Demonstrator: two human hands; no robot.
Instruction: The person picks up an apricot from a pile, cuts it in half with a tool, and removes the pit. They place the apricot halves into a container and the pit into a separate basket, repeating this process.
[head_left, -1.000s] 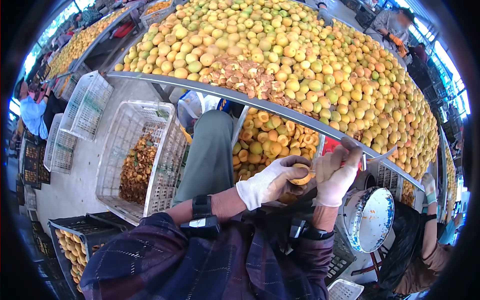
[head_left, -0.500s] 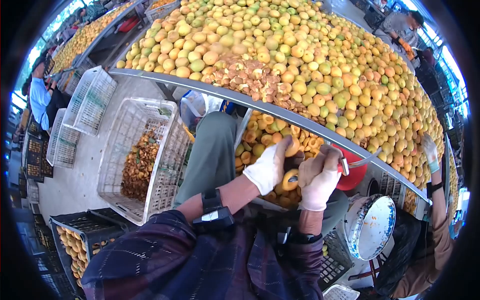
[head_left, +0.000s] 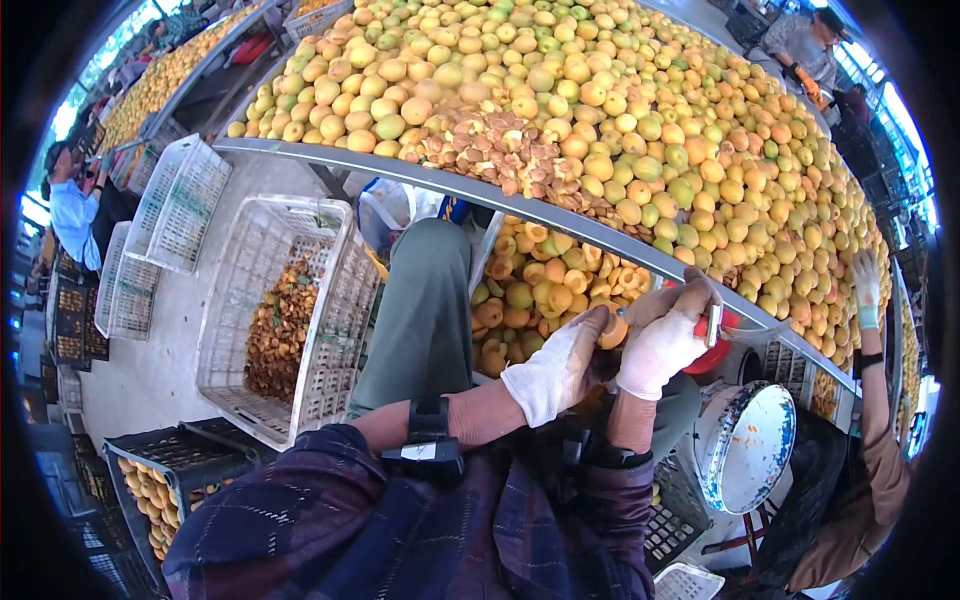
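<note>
Both my hands wear white gloves with bare-looking or stained fingertips. My left hand [head_left: 562,365] is closed around an apricot [head_left: 612,332], partly hidden by the fingers. Close beside it, my right hand [head_left: 668,335] grips a small pitting tool [head_left: 713,326] with a red part and a curved metal end, which points right; its working part is hard to make out. Beneath the hands, a crate holds halved apricots [head_left: 545,275]. Past the metal table edge [head_left: 440,182] lies a big heap of whole apricots [head_left: 640,130], with a brown pile of pits [head_left: 495,150] near the edge.
A white crate [head_left: 225,300] with brown scraps stands left of my knee. A black crate [head_left: 175,450] of apricots is nearer. On the right are a white bucket [head_left: 750,450], a red container [head_left: 712,355] and a co-worker's gloved hand [head_left: 866,285] at the heap.
Both hands have shifted right and slightly down. The apricot ring seen between them has left that spot, and halves in the crate show more fully.
</note>
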